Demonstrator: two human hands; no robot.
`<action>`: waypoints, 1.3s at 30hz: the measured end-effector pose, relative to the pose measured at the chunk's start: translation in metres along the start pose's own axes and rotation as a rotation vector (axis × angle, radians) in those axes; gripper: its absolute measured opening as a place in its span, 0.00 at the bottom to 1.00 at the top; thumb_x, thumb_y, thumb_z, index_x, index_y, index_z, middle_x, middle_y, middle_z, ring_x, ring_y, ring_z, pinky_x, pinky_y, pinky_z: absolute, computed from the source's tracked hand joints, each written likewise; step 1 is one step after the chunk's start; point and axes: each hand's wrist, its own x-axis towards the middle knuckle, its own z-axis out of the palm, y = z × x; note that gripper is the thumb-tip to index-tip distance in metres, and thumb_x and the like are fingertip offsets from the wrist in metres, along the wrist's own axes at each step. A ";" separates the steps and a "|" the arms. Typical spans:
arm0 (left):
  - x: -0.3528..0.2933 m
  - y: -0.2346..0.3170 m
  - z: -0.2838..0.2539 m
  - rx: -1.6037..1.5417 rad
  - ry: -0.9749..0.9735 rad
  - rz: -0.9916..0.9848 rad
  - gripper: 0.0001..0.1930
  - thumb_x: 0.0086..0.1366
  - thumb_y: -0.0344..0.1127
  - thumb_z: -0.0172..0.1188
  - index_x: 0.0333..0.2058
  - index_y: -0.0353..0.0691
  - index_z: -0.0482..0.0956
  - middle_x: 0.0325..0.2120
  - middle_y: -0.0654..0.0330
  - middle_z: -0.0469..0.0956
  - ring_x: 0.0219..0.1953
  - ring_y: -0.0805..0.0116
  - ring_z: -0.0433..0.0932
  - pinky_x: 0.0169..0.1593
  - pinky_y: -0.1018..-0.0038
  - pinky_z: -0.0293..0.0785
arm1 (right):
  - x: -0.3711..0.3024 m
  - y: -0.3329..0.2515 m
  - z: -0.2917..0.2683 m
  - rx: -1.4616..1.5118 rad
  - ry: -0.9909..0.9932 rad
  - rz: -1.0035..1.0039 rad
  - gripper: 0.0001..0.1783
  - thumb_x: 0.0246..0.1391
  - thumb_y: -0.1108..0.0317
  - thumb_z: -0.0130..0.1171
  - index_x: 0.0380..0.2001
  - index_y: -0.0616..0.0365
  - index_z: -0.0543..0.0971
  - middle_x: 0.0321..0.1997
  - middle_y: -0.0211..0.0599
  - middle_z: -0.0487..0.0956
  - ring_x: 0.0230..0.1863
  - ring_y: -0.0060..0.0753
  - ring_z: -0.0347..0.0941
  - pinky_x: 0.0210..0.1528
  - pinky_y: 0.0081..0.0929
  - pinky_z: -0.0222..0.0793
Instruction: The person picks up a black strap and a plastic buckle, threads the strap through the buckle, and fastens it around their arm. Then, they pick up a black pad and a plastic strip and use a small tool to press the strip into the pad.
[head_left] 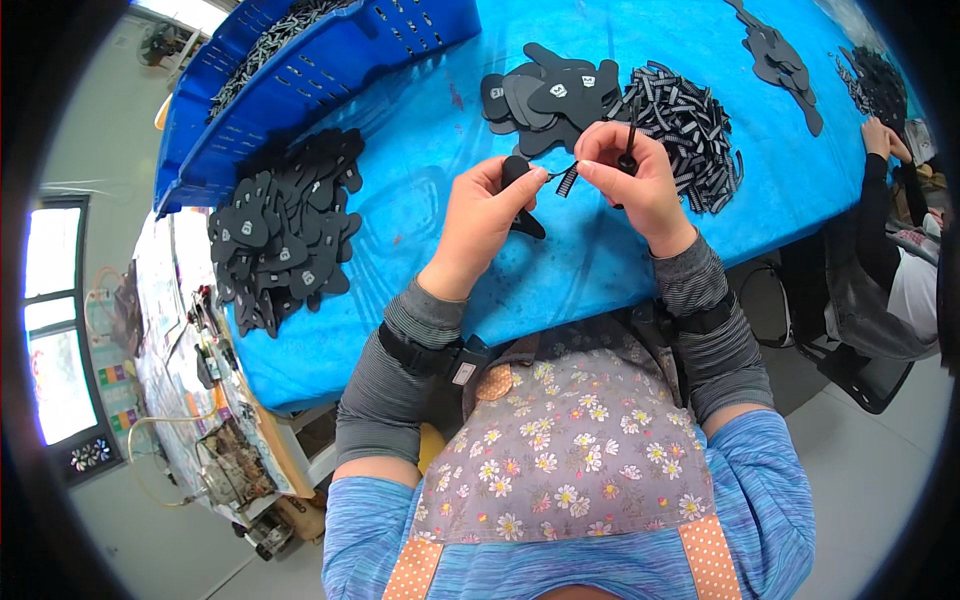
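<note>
Over the near part of the blue-covered table [430,180], my two hands are close together. My left hand [472,222] is closed on a flat, dark grey cut-out piece [526,223], which shows above and below the fingers. Between both hands hangs a short black-and-white striped strip [567,182], its end at my right fingertips. My right hand [640,185] is pinched closed and also carries a thin black tool [628,160], whose kind I cannot make out. Just beyond it lies a heap of similar striped strips [690,140], beside a stack of dark cut-out pieces [545,95].
At the left lies a large pile of dark pieces [285,235], against a blue plastic crate [250,120] holding more small strips. Another person's hands [885,140] work at the far right, near more dark pieces [780,65]. A cluttered bench [190,340] stands left.
</note>
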 end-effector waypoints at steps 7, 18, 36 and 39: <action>0.001 -0.005 -0.003 0.031 0.011 0.023 0.08 0.57 0.37 0.61 0.29 0.38 0.76 0.20 0.70 0.70 0.24 0.83 0.65 0.29 0.84 0.58 | 0.000 0.005 0.002 -0.052 -0.165 -0.111 0.05 0.45 0.73 0.59 0.24 0.56 0.72 0.28 0.20 0.70 0.24 0.08 0.58 0.26 0.10 0.54; 0.001 -0.003 -0.005 -0.005 0.109 0.133 0.07 0.58 0.34 0.60 0.29 0.37 0.75 0.21 0.69 0.71 0.25 0.82 0.67 0.31 0.84 0.62 | 0.000 0.004 0.005 -0.113 -0.107 -0.067 0.04 0.46 0.74 0.57 0.27 0.57 0.72 0.25 0.21 0.71 0.23 0.08 0.60 0.25 0.10 0.56; 0.000 -0.005 -0.007 -0.024 0.145 0.279 0.06 0.58 0.33 0.60 0.30 0.36 0.74 0.22 0.67 0.72 0.26 0.81 0.69 0.31 0.84 0.63 | 0.005 0.004 0.004 -0.278 -0.119 0.029 0.10 0.47 0.66 0.57 0.32 0.59 0.73 0.27 0.20 0.66 0.24 0.11 0.56 0.26 0.13 0.55; -0.002 -0.006 -0.004 0.045 0.115 0.255 0.06 0.58 0.32 0.60 0.30 0.36 0.74 0.23 0.67 0.73 0.26 0.82 0.69 0.29 0.85 0.63 | 0.005 0.009 0.010 -0.146 -0.094 0.027 0.11 0.48 0.64 0.60 0.32 0.58 0.75 0.26 0.18 0.67 0.23 0.09 0.56 0.25 0.12 0.54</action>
